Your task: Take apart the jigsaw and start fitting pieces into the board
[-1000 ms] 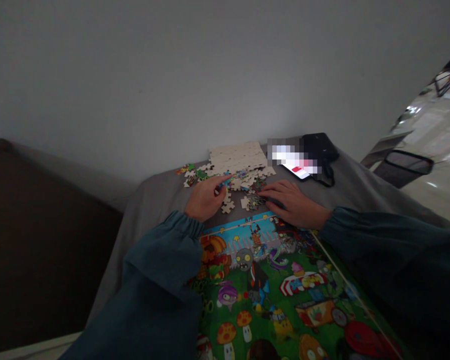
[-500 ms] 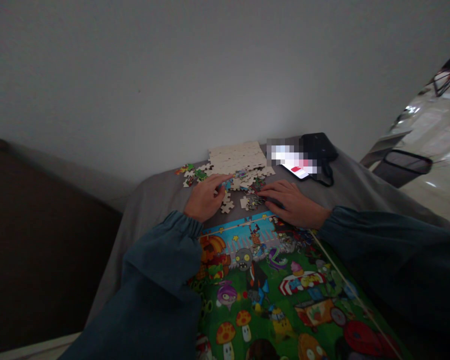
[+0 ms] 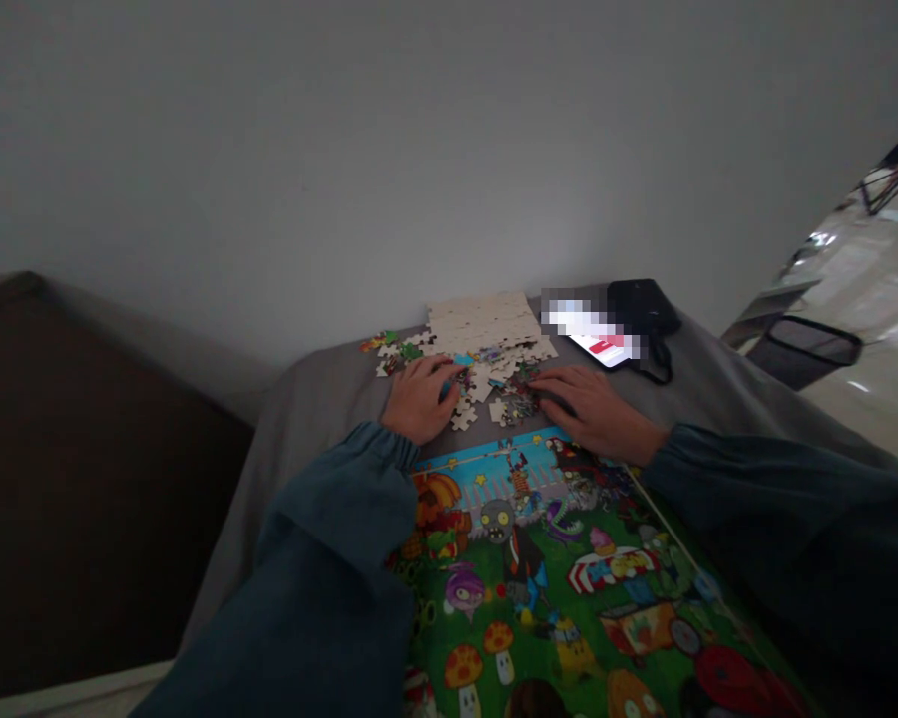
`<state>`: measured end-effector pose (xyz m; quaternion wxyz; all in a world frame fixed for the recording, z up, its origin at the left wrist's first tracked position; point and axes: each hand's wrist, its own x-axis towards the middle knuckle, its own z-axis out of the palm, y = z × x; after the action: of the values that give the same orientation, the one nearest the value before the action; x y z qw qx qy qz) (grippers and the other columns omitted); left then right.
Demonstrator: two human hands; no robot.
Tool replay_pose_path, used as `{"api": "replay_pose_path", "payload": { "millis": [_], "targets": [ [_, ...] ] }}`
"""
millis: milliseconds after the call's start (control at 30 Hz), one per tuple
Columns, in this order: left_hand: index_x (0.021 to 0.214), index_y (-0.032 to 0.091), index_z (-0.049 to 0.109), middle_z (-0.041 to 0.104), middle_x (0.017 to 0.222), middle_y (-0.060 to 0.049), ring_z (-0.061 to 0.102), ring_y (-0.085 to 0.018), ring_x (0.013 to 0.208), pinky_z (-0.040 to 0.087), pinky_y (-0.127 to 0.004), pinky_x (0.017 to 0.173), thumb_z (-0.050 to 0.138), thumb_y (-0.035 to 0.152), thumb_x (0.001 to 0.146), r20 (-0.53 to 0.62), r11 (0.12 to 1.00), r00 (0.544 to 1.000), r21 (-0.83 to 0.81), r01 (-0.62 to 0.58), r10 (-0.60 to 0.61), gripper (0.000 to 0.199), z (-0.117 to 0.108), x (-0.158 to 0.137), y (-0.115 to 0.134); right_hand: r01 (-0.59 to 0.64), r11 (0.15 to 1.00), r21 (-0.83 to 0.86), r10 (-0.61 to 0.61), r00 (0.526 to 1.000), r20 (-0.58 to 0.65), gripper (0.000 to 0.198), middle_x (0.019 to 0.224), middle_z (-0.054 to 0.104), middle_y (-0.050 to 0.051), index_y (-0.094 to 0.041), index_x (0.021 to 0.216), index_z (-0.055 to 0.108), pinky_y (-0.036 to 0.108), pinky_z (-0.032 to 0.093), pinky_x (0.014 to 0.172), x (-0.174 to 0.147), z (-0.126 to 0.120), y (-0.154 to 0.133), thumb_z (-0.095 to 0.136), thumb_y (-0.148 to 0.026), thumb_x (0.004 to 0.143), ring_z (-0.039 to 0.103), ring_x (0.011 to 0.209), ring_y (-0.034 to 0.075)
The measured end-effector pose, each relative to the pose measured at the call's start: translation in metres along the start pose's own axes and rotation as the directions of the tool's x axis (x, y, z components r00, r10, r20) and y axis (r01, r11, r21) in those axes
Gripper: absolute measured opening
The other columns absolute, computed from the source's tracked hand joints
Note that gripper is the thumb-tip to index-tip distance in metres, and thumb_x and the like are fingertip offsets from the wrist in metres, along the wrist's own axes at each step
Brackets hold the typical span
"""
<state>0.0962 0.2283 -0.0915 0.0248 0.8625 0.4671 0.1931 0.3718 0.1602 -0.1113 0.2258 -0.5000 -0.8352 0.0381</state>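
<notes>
While the left hand (image 3: 421, 399) rests at the left side of the loose puzzle pieces (image 3: 481, 385), the right hand (image 3: 591, 411) has its fingertips at their right side. The hands are apart from each other; whether either grips a piece cannot be determined. The pieces lie on gray cloth (image 3: 291, 409), between the near illustrated board (image 3: 486, 558) and the far pale panel (image 3: 483, 317). A lit phone (image 3: 582, 324) lies far right.

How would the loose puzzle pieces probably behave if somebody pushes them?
The loose puzzle pieces look small and thin, so probably light. Mostly lying flat, they seem unlikely to roll. Some overlap, so pushing one may shift its neighbours.
</notes>
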Motion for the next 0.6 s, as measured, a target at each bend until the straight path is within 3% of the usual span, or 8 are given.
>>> {"api": "replay_pose_path", "payload": {
  "millis": [167, 367, 600],
  "targets": [
    [0.131, 0.025, 0.059, 0.053, 0.142, -0.008, 0.049, -0.025, 0.131, 0.039, -0.044, 0.109, 0.045, 0.031, 0.097, 0.051, 0.999, 0.999, -0.046, 0.017, -0.015, 0.037, 0.005, -0.002, -0.003, 0.004, 0.999, -0.045, -0.003, 1.0, 0.023, 0.042, 0.142, 0.054, 0.014, -0.02, 0.133, 0.058, 0.055, 0.04, 0.108, 0.005, 0.003, 0.001, 0.039, -0.037, 0.1, 0.048, 0.134, 0.029],
    [0.129, 0.025, 0.06, 0.055, 0.138, -0.008, 0.051, -0.026, 0.128, 0.04, -0.044, 0.107, 0.046, 0.03, 0.096, 0.014, 0.997, 1.0, -0.083, -0.005, 0.006, 0.036, 0.007, 0.001, -0.006, 0.047, 0.994, -0.1, -0.036, 0.993, 0.113, 0.052, 0.148, 0.049, 0.017, -0.016, 0.141, 0.051, 0.052, 0.036, 0.116, 0.02, 0.001, -0.001, 0.039, -0.044, 0.099, 0.043, 0.139, 0.03],
    [0.126, 0.027, 0.061, 0.057, 0.136, -0.008, 0.053, -0.027, 0.124, 0.042, -0.045, 0.102, 0.047, 0.03, 0.095, -0.023, 0.997, 1.0, -0.076, -0.006, 0.004, 0.035, 0.01, 0.0, -0.007, 0.028, 0.983, -0.18, 0.008, 0.981, 0.193, 0.059, 0.151, 0.047, 0.016, -0.018, 0.145, 0.045, 0.053, 0.033, 0.118, 0.036, 0.005, 0.0, 0.031, -0.053, 0.1, 0.038, 0.143, 0.03]
  ]
}}
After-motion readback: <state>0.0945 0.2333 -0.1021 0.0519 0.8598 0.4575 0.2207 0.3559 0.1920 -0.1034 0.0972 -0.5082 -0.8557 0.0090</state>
